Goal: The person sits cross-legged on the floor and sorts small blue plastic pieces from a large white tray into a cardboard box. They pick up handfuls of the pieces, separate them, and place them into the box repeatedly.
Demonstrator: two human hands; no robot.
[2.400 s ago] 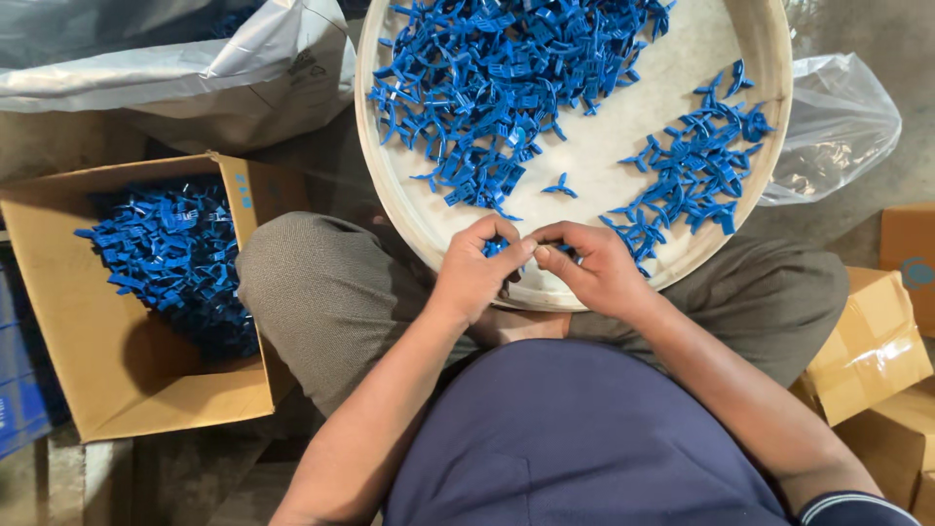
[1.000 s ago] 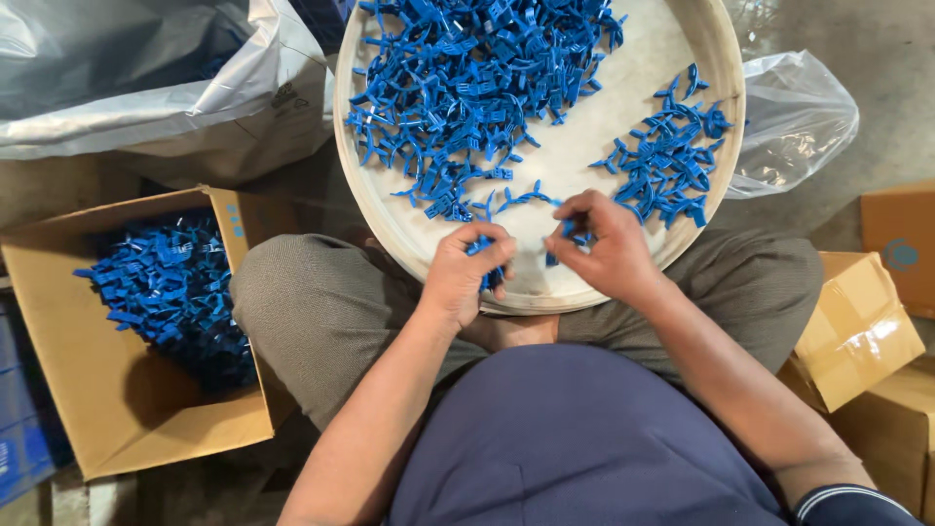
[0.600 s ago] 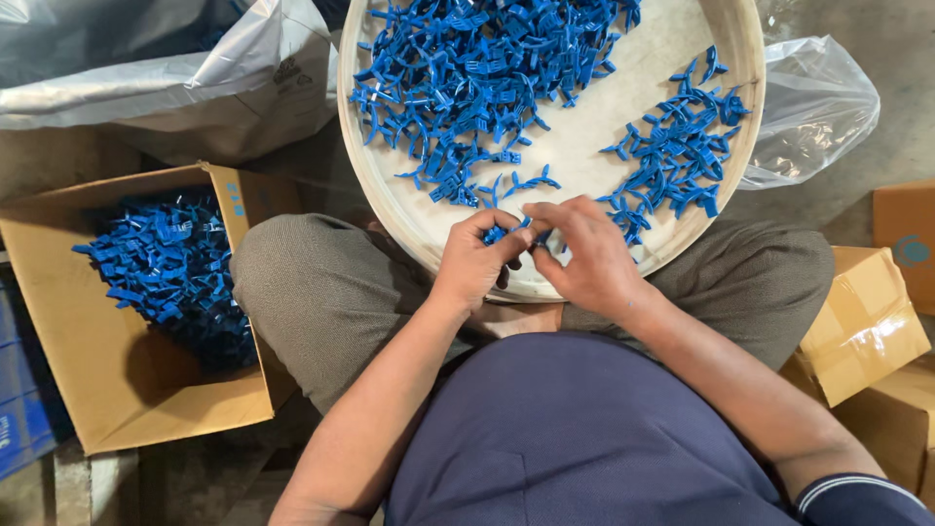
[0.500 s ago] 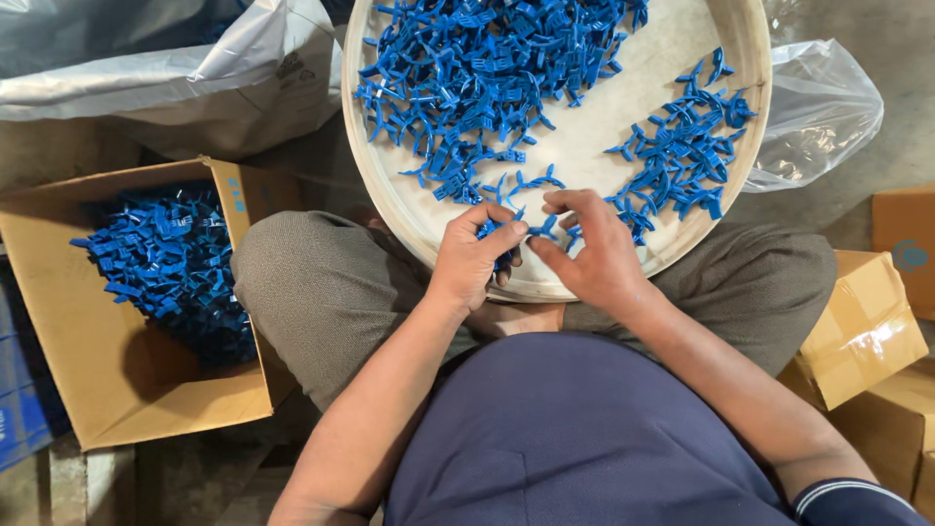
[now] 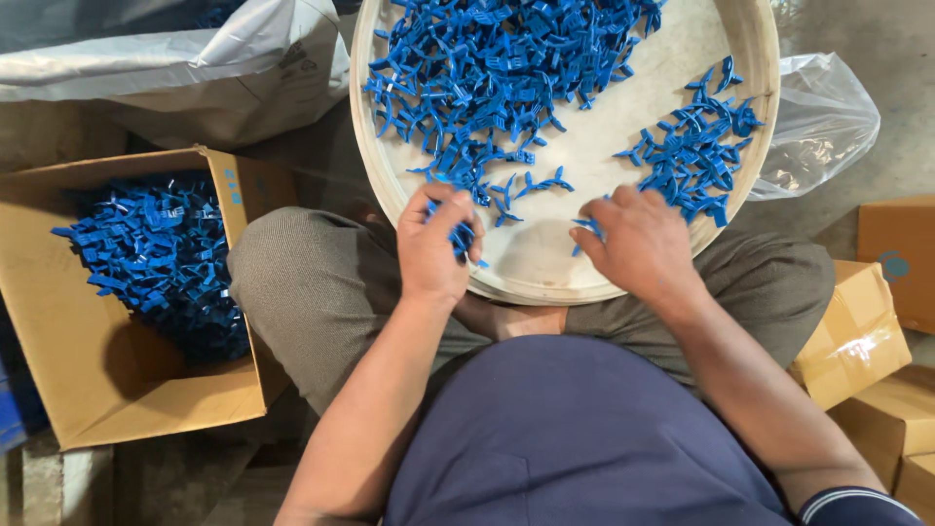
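Left hand [image 5: 433, 244] pinches blue plastic pieces [image 5: 462, 237], long axis pointing away; right hand [image 5: 633, 239] curls over one at the round tray's [image 5: 545, 282] bare near edge.

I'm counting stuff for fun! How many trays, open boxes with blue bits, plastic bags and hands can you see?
Round tray: 1
Open cardboard box with blue pieces: 1
Plastic bags: 2, a grey one and a clear one
Hands: 2, left hand and right hand
Total: 6

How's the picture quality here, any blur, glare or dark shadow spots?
Head view: even, soft light; blue plastic pieces in the round tray look sharp. The left hand and right hand are barely blurred. Mild sheen on the clear plastic bag. Deep shadow inside the cardboard box.
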